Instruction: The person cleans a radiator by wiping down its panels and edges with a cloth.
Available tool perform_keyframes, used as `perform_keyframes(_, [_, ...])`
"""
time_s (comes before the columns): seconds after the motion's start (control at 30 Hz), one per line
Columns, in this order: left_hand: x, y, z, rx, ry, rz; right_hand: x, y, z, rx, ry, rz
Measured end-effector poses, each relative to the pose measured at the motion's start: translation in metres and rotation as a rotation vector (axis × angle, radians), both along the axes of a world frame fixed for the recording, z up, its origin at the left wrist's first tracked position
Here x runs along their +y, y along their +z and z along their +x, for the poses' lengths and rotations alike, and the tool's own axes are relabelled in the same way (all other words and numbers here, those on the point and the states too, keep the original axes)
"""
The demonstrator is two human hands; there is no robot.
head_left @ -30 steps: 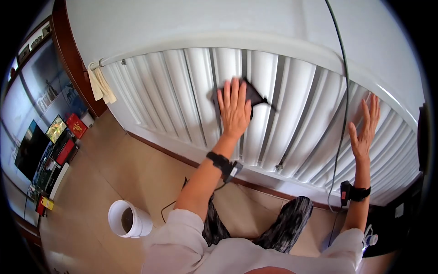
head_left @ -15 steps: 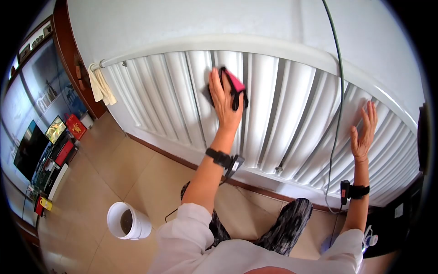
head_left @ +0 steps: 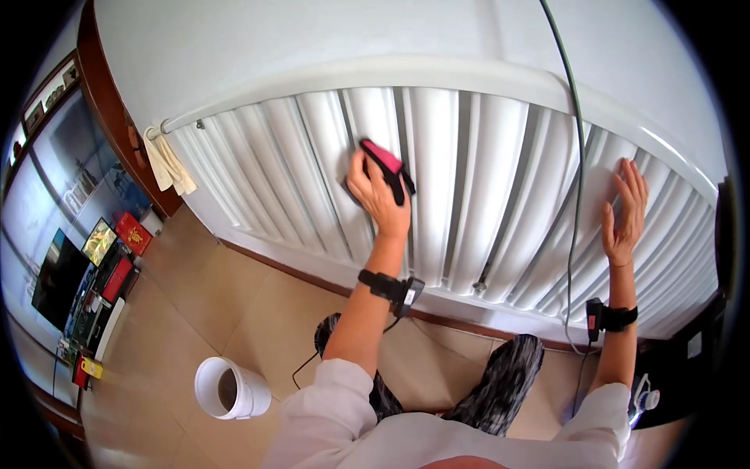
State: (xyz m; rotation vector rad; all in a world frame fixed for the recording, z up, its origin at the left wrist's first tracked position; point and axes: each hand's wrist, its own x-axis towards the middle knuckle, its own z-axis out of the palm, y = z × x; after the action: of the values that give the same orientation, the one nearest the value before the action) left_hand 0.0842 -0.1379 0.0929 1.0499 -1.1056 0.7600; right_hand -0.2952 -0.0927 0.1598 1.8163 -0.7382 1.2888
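Observation:
My left hand (head_left: 378,197) is closed around a pink-and-black cloth (head_left: 384,162) against the upper half of a white radiator (head_left: 433,184). The cloth is bunched up, and its far side is hidden by my fingers and the radiator. My right hand (head_left: 626,207) lies with fingers stretched out on the radiator's right part, holding nothing. A dark cable (head_left: 578,172) hangs down in front of the radiator, between my two hands.
A white bucket (head_left: 254,393) with murky liquid stands on the tiled floor at lower left. A cream cloth (head_left: 168,166) hangs at the radiator's left end. Far left are a television (head_left: 61,277) and cabinet. A clear bottle (head_left: 647,400) stands at lower right.
My left hand has slid slightly down the radiator, its fingers now more curled, and the cloth has shifted with it. My right hand stays on the radiator. The view has moved a little.

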Motion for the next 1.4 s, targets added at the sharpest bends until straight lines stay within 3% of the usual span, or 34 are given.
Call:
perform_keyframes(0.17, [-0.011,0.092,-0.003,0.153,0.024,-0.112,-0.001,-0.001,-0.001,0.001,-0.015,0.002])
perform_keyframes(0.37, [-0.012,0.063,-0.009,0.264,0.018,-0.088,0.0,-0.001,0.0,-0.014,-0.024,-0.006])
perform_keyframes(0.53, [-0.016,0.101,-0.007,0.282,0.012,-0.106,-0.002,-0.002,0.0,0.018,-0.021,-0.018])
perform_keyframes(0.67, [-0.018,0.087,-0.007,0.303,0.034,-0.118,-0.001,-0.001,0.0,0.006,-0.022,-0.029])
perform_keyframes(1.0, [-0.023,0.103,0.0,0.371,-0.075,-0.166,-0.002,-0.002,-0.001,0.001,-0.016,-0.007])
perform_keyframes(1.1, [-0.028,0.104,0.014,0.422,-0.19,-0.243,-0.001,-0.002,0.001,-0.002,0.005,-0.003])
perform_keyframes(1.2, [-0.027,0.1,0.023,0.3,-0.2,-0.212,-0.002,-0.002,0.0,0.001,-0.008,-0.007])
perform_keyframes(1.27, [-0.017,0.095,0.042,0.233,-0.155,-0.145,0.0,-0.001,0.001,0.012,0.0,-0.005])
perform_keyframes(1.33, [-0.014,0.092,0.069,0.008,0.042,-0.08,-0.002,-0.002,0.0,0.031,-0.044,-0.016])
perform_keyframes(1.4, [-0.013,0.095,0.096,0.03,0.193,-0.069,-0.002,-0.003,0.001,0.027,-0.052,-0.023])
